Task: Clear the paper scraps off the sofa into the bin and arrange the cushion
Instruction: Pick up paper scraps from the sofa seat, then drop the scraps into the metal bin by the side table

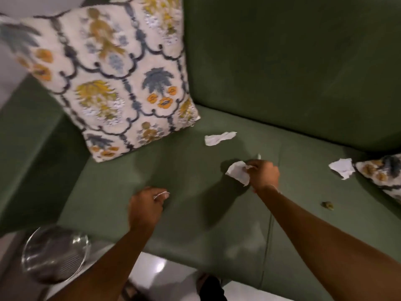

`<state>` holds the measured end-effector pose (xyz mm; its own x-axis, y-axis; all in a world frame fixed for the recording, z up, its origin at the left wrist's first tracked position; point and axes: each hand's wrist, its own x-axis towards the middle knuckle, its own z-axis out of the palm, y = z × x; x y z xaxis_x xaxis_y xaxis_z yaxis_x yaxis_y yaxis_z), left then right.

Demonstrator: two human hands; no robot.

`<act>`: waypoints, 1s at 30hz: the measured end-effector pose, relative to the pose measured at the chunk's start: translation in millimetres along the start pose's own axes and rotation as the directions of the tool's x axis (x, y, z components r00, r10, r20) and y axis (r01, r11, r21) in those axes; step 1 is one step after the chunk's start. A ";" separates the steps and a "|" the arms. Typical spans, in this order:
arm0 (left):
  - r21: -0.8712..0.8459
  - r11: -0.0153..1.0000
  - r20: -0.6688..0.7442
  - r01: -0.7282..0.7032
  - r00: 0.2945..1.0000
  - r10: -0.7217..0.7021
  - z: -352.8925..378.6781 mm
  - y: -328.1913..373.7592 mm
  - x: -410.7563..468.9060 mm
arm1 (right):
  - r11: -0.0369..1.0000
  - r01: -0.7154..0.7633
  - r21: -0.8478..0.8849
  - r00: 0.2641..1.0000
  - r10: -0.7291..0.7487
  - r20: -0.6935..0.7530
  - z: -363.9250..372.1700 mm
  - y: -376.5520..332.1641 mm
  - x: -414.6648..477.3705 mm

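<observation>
My right hand (263,173) is closed on a crumpled white paper scrap (237,173) just above the green sofa seat (184,170). My left hand (146,208) is a fist over the seat's front, with a small white scrap (161,194) showing between its fingers. Another white scrap (219,138) lies on the seat near the backrest. A third scrap (342,168) lies at the right, touching a second cushion (382,175). A large floral cushion (104,77) leans tilted in the sofa's left corner. The mesh bin (55,254) stands on the floor at bottom left.
A small dark green crumb (327,205) lies on the seat at the right. The sofa's left arm (26,137) rises beside the bin. Pale glossy floor (156,268) shows below the seat's front edge.
</observation>
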<state>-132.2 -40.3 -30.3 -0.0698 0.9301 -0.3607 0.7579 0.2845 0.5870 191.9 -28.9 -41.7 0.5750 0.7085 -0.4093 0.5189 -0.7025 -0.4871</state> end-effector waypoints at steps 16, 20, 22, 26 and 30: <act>-0.080 0.876 -0.108 0.476 0.869 -0.482 -160.7 -270.3 -59.0 | 0.975 0.086 0.205 0.868 -0.175 0.465 296.6 -157.2 -301.5; -0.186 0.814 -0.129 0.550 0.808 -0.575 -160.6 -335.5 -57.0 | 0.990 0.076 0.123 0.853 -0.128 0.506 369.4 -179.2 -337.2; -0.228 0.797 -0.132 0.559 0.794 -0.594 -153.7 -357.8 -50.2 | 0.995 0.083 0.048 0.851 -0.096 0.517 397.4 -188.9 -337.5; -0.237 0.772 -0.143 0.589 0.765 -0.628 -140.3 -386.4 -37.7 | 0.984 0.155 -0.090 0.842 -0.084 0.532 443.4 -198.1 -330.0; -0.220 0.756 -0.084 0.617 0.760 -0.644 -135.8 -397.7 -33.1 | 0.959 0.234 -0.162 0.781 -0.086 0.619 460.6 -199.4 -325.0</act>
<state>-519.4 -152.7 -153.3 -0.5958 0.5430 -0.5917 0.3875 0.8397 0.3804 -389.8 -87.9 -166.8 0.0132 0.6557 -0.7549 0.7341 -0.5190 -0.4379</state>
